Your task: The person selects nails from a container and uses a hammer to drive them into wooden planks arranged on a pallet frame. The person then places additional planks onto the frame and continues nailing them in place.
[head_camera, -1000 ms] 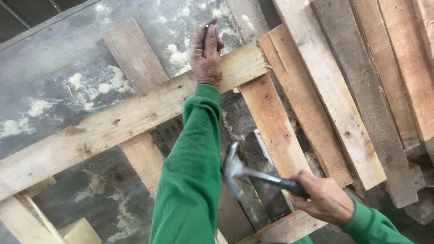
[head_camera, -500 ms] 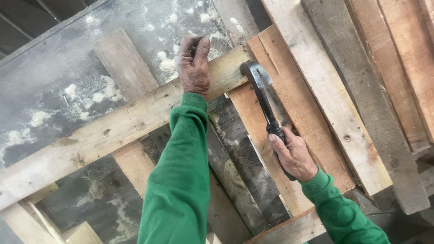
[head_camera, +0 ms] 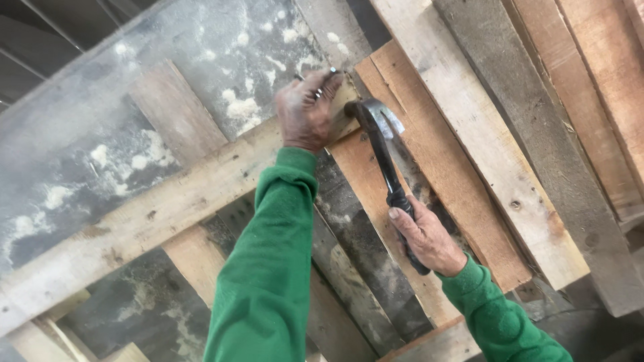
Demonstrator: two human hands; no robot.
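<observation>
Two hands in green sleeves work at a wooden pallet, one pressing a board, the other swinging a claw hammer.

Left hand [head_camera: 307,114] is curled over the upper edge of the long pale plank [head_camera: 154,214], fingers closed on the wood with a small metal piece, perhaps a nail, between them; right hand [head_camera: 428,238] is wrapped tight around the black grip of the hammer [head_camera: 382,144]; its steel head sits just beside the left fingers, at the plank's end against the reddish slat [head_camera: 436,154]; grey concrete floor [head_camera: 201,53] shows behind the slats; no container shows anywhere.
</observation>
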